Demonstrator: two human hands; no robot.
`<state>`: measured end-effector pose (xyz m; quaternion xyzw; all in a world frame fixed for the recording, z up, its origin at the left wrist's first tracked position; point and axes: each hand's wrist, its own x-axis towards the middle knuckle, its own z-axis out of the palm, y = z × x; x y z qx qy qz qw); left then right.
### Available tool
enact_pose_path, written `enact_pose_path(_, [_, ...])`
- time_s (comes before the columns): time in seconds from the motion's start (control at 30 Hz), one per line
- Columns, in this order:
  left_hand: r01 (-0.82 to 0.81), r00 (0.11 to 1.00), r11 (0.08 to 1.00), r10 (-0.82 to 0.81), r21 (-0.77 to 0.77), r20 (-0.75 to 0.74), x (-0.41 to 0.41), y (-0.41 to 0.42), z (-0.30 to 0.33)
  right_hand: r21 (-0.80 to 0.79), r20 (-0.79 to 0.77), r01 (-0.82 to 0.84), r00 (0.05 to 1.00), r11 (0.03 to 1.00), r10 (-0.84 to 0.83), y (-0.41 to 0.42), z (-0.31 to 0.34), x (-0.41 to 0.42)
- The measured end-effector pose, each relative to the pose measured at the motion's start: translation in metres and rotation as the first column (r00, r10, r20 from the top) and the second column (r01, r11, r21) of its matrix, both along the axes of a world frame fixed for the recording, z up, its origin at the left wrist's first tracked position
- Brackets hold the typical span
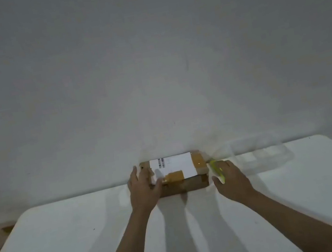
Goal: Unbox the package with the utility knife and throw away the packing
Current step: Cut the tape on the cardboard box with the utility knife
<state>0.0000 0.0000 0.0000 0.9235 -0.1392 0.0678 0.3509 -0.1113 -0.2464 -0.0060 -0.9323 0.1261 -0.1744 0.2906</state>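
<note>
Steadying the cardboard package [179,173] at the far edge of the white tabletop [70,241], the left hand [143,188] lies flat on its near-left corner with fingers straight. The right hand [229,177], just right of the box, curls around a yellow-green utility knife [217,171]. Small, stiff and probably light, the box would slide; pressing its top beside the brown tape [174,176] seems wise.

Taped brown package [181,175] flat, yellow-green utility knife [217,171] beside
</note>
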Motion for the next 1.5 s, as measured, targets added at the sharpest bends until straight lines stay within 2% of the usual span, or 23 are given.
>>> enact_pose_path(0.07, [0.009, 1.0, 1.0, -0.009, -0.022, -0.011, 0.003, -0.001, -0.002, -0.054, -0.087, 0.085, 0.992, 0.995, -0.089, 0.0, -0.011, -0.005])
enact_pose_path(0.23, [0.045, 0.999, 0.995, -0.046, -0.089, -0.014, 0.005, -0.003, -0.017, -0.137, -0.239, 0.173, 0.95, 0.975, -0.202, 0.001, -0.037, -0.01])
enact_pose_path(0.4, [-0.009, 1.0, 0.993, 0.008, -0.117, -0.012, 0.007, -0.003, -0.03, -0.163, -0.238, 0.232, 0.934, 0.959, -0.266, -0.002, -0.044, -0.007])
enact_pose_path(0.6, [0.006, 1.0, 0.993, -0.003, -0.117, 0.022, 0.009, -0.004, -0.037, -0.121, -0.235, 0.352, 0.898, 0.928, -0.371, -0.006, -0.042, -0.002])
enact_pose_path(0.73, [0.033, 0.998, 0.997, -0.028, -0.073, 0.061, 0.011, -0.002, -0.037, 0.013, -0.251, 0.368, 0.901, 0.93, -0.354, -0.01, -0.041, 0.0])
enact_pose_path(0.83, [0.045, 0.997, 0.999, -0.043, -0.016, 0.071, 0.012, 0.0, -0.039, 0.085, -0.247, 0.354, 0.913, 0.932, -0.324, -0.015, -0.04, -0.002])
enact_pose_path(0.93, [0.036, 0.997, 0.999, -0.037, 0.006, 0.072, 0.011, 0.001, -0.042, 0.223, -0.217, 0.353, 0.927, 0.909, -0.306, -0.014, -0.038, -0.007])
enact_pose_path(1.13, [0.012, 0.996, 1.0, -0.01, -0.019, 0.087, 0.009, -0.001, -0.047, 0.434, 0.079, 0.167, 0.972, 0.885, -0.222, -0.002, -0.015, -0.006])
enact_pose_path(1.27, [0.002, 0.997, 1.0, 0.0, -0.025, 0.079, 0.008, -0.003, -0.049, 0.456, 0.099, 0.086, 0.984, 0.886, -0.147, 0.004, -0.001, 0.014])
enact_pose_path(1.5, [0.008, 0.996, 0.999, -0.003, -0.054, 0.087, 0.007, -0.004, -0.049, 0.363, 0.11, 0.017, 0.992, 0.932, -0.061, 0.01, -0.009, 0.044])
